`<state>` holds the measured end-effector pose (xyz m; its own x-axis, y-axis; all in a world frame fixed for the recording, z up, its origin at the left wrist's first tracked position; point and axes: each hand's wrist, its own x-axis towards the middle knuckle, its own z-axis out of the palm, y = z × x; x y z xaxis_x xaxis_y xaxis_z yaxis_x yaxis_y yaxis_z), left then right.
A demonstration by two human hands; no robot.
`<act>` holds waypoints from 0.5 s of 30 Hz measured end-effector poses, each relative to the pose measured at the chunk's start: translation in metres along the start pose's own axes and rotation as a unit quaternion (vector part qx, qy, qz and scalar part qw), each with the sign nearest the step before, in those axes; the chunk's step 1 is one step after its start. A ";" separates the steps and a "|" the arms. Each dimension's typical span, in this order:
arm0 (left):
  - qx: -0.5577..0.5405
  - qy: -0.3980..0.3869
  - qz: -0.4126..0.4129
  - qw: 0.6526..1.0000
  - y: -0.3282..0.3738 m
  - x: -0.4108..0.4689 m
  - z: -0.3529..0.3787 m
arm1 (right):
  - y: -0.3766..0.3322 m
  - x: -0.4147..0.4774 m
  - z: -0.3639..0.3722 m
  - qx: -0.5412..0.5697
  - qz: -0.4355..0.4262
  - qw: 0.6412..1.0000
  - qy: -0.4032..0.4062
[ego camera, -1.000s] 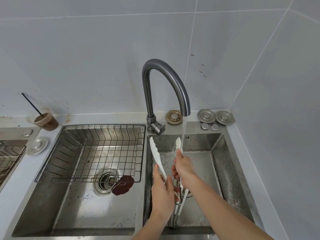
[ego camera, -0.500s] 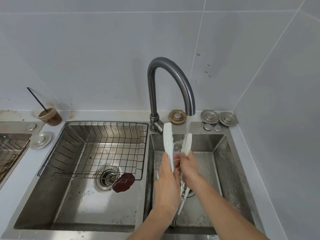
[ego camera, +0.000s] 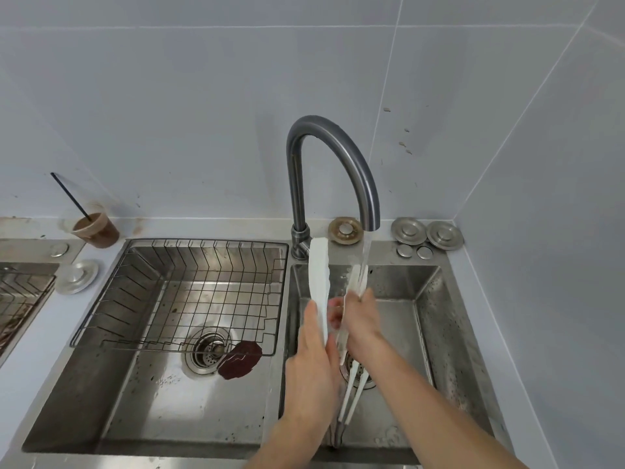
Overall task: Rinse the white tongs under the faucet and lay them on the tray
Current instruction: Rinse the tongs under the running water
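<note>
I hold the white tongs (ego camera: 319, 275) over the right sink basin (ego camera: 429, 316), tips pointing up and away from me. My left hand (ego camera: 313, 360) grips the left arm of the tongs. My right hand (ego camera: 360, 318) grips the right arm, whose tip sits in the water stream falling from the curved grey faucet (ego camera: 338, 154). The hinge end of the tongs reaches down toward the drain between my wrists. A wire rack tray (ego camera: 189, 292) rests across the left basin.
A dark red scrap (ego camera: 240, 360) lies by the left basin's drain (ego camera: 208, 350). A cup of brown liquid with a black straw (ego camera: 96, 230) stands at the back left. Several metal sink plugs (ego camera: 426, 233) sit behind the right basin. Tiled walls close off the back and right.
The two tong arms have come closer together and lifted toward the spout. My left hand has slid up the left arm, and the right tip stays in the stream.
</note>
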<state>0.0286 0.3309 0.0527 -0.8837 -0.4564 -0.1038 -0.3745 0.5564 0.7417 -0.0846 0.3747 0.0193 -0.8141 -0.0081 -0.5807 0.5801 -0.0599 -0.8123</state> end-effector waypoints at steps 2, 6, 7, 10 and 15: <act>0.036 -0.009 0.022 0.999 -0.002 -0.007 -0.002 | -0.002 -0.003 0.003 -0.009 0.001 1.000 0.030; 0.110 -0.039 0.051 0.992 0.001 -0.012 0.004 | -0.009 -0.002 0.001 -0.049 0.055 0.994 0.084; 0.126 -0.049 0.058 0.989 0.001 -0.013 0.006 | -0.009 -0.003 0.000 -0.041 0.090 0.993 0.068; 0.159 -0.064 0.058 0.983 -0.004 -0.014 0.008 | -0.004 0.000 0.000 -0.005 0.124 0.991 0.041; 0.110 -0.054 0.024 0.992 -0.012 -0.020 0.006 | -0.004 0.002 -0.003 0.009 0.011 1.000 0.002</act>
<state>0.0496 0.3377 0.0414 -0.9225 -0.3550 -0.1514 -0.3730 0.7195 0.5858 -0.0883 0.3784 0.0207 -0.8006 -0.0059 -0.5991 0.5977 -0.0785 -0.7979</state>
